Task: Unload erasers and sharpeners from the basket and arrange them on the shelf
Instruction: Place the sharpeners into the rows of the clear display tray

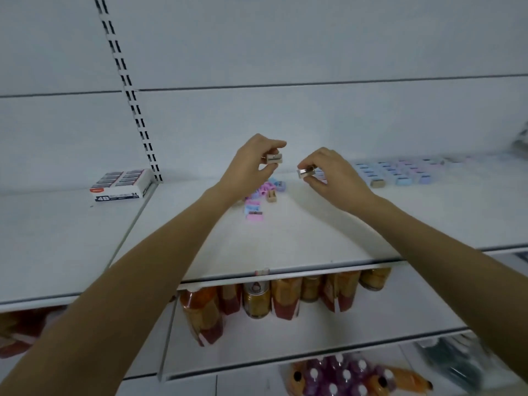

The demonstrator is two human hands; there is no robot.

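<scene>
1. a white box of erasers marked 4b sits on the left section of the shelf, just beside the foot of the slotted upright.
2. the left hand is raised above the shelf, thumb and fingertips pinched on a small metal sharpener.
3. below and just right of that wrist, a loose heap of sharpeners in pink, blue, purple and tan lies on the shelf, the pieces touching and turned all ways.
4. the right hand hovers near the left one but apart from it, fingers curled down and clamped on a second metal sharpener, held clear of the shelf.
5. further right, the tidy rows of pastel sharpeners stand toward the back of the shelf, with a lone metal one at their near-left corner.
6. on the level below, cans and cartons stand in a line under the shelf's front edge; lower still, to the right, lie purple and orange bottles.
</scene>
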